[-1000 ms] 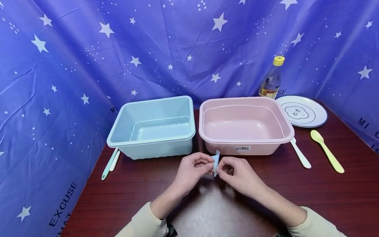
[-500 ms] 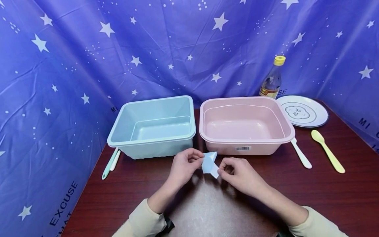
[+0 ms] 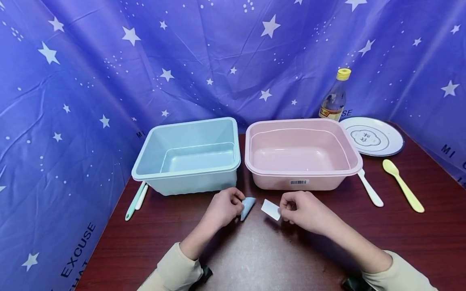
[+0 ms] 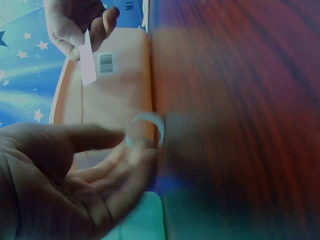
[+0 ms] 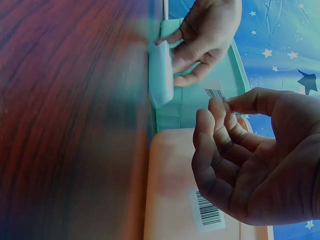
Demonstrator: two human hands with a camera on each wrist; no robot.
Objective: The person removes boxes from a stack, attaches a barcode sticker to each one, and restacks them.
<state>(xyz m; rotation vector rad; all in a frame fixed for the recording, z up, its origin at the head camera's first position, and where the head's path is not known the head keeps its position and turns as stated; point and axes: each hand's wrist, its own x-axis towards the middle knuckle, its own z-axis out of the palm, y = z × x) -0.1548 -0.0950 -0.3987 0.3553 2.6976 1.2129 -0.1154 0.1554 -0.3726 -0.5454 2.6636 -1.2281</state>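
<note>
My left hand (image 3: 223,208) pinches a small curled piece of light blue paper (image 3: 247,207), which looks like a ring edge-on in the left wrist view. A short way to the right, my right hand (image 3: 305,212) holds a white barcode label (image 3: 271,209) by one corner between thumb and fingertips. The bars on this label (image 5: 215,90) show in the right wrist view. Both hands are above the table, in front of the boxes, and the two pieces are apart. Behind the right hand stands the pink box (image 3: 262,182), with a barcode sticker (image 3: 299,182) on its front wall.
A light blue box (image 3: 193,186) stands left of the pink one. Mint (image 3: 134,202) and white (image 3: 142,198) handles lie at its left. On the right are a white handle (image 3: 371,192), a yellow spoon (image 3: 404,188), a plate (image 3: 386,139) and a yellow-capped bottle (image 3: 333,99).
The white label has come away from the light blue paper. My right hand has moved slightly right with the label, while the blue paper has curled in my left hand.
</note>
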